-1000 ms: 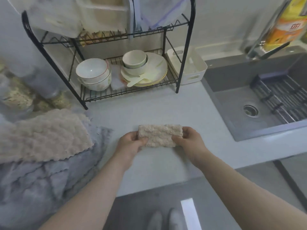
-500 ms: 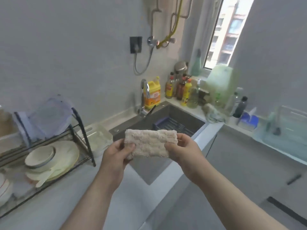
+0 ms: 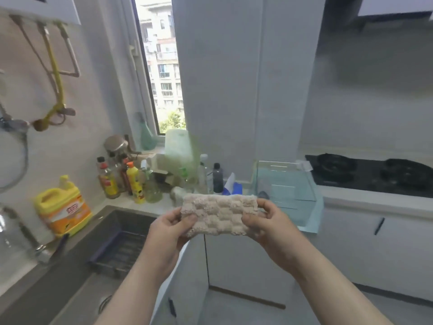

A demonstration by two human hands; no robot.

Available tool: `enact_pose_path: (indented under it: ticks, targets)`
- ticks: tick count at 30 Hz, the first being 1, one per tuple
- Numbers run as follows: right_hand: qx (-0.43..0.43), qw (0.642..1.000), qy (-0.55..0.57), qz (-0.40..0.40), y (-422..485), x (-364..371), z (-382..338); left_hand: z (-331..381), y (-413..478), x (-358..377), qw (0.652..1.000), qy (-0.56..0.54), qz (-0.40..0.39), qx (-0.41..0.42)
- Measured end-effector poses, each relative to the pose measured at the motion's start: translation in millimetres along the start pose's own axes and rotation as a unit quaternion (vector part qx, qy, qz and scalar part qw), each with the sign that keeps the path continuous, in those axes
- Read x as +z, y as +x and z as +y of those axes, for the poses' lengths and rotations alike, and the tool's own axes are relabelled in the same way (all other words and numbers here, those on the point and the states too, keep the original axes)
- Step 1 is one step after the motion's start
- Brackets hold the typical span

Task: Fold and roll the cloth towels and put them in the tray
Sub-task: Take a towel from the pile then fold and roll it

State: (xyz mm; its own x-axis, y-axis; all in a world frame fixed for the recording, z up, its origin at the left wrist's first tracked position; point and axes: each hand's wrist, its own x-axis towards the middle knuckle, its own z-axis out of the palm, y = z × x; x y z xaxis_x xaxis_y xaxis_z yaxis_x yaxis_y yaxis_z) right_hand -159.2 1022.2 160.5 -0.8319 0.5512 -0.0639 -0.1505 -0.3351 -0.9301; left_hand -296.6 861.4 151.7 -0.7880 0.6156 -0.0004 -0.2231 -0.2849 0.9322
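Both hands grip the folded towel [image 3: 219, 214] between them.

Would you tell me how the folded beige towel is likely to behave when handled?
Probably soft and floppy: the towel has wavy, uneven edges between the left hand and right hand. It is likely light, since thumb-and-finger pinches at its ends carry it. Its nubby pile suggests easy grip rather than slipperiness.

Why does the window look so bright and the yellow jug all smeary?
Head view: daylight washes out the narrow window; the yellow plastic detergent jug smears with motion blur near the edge; the folded beige fluffy towel looks fairly sharp.
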Motion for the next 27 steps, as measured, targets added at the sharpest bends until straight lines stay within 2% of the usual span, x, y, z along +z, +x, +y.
enact_pose_path:
  ticks: [5,9,13,18,23,27]
  targets:
    - [-0.002,0.999,-0.008,0.037,59.5,-73.7,-38.2,-24.2,78.2,75.7,0.999,-0.003,-0.032,-0.013]
    - [0.021,1.0,-0.007,-0.007,90.5,-110.6,-56.4,-35.0,123.1,112.6,0.998,0.008,-0.065,-0.018]
    - [0.029,0.999,-0.035,-0.005,134.3,-150.4,-69.9,-53.0,182.3,144.6,0.995,0.022,-0.096,-0.028]
    - [0.029,0.995,-0.081,0.046,208.9,-200.4,-77.6,-90.5,274.3,176.1,0.991,0.021,-0.122,-0.06]
    - [0.052,0.989,-0.11,0.085,302.1,-245.2,-71.6,-136.2,385.2,203.0,0.98,0.097,-0.147,-0.089]
    - [0.088,0.952,-0.192,0.222,368.3,-282.2,-55.8,-174.4,473.6,217.7,0.963,0.23,-0.121,-0.077]
